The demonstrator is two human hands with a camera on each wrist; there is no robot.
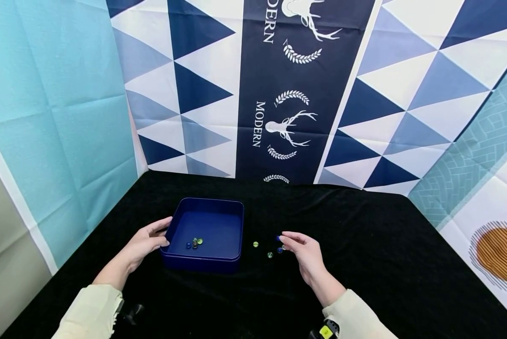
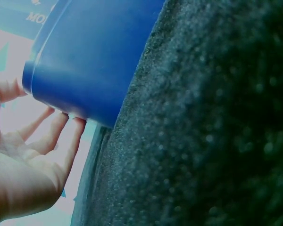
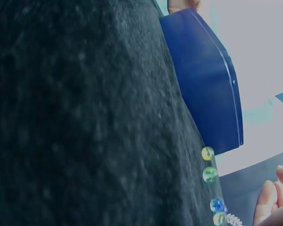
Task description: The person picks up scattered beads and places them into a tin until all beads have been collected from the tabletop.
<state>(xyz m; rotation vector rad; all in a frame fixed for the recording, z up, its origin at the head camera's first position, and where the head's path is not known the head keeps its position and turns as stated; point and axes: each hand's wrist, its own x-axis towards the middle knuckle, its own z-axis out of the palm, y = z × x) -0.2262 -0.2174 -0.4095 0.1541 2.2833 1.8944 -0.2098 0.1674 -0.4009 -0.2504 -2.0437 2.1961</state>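
A square blue box [image 1: 205, 264] sits on a black cloth, with several glass marbles [image 1: 195, 244] inside near its front left corner. My left hand [image 1: 140, 242] touches the box's left side. In the left wrist view its fingertips [image 2: 79, 121] rest against the outer wall and the thumb is at the rim. To the right of the box lie more loose marbles: a yellow-green one [image 1: 255, 244], a green one [image 1: 270, 255], and blue and clear ones [image 1: 280, 250]. My right hand [image 1: 306, 256] is just above this last group, fingertips beside a blue marble [image 1: 278, 238], and no marble shows between its fingers.
The black cloth [image 1: 363, 245] covers the table. Patterned fabric [image 1: 287, 94] hangs behind it, with a light blue curtain [image 1: 62, 117] on the left. Each wrist carries a dark strapped device; the right one [image 1: 330, 329] has a yellow patch.
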